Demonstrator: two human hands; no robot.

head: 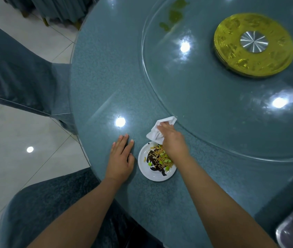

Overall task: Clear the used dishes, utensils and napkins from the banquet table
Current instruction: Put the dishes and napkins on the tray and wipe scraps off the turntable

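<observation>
Blue-green speckled tabletop (204, 185) fills your view, with a clear glass turntable (213, 97) on its far right side around a gold disc hub (254, 44), and blue-covered chairs (16, 72) on the left over pale floor tiles. Your right hand (172, 140) reaches over the small white round plate of leftover noodles, green bits and dark sauce (157, 162) and lies on the crumpled white napkin (155, 133) just beyond it; whether the fingers are pinching it, you cannot tell. Your left hand (121, 158) rests flat, fingers straight, just left of the plate, probably as a brace while you lean. Green scraps (175, 15) sit far off on the glass.
</observation>
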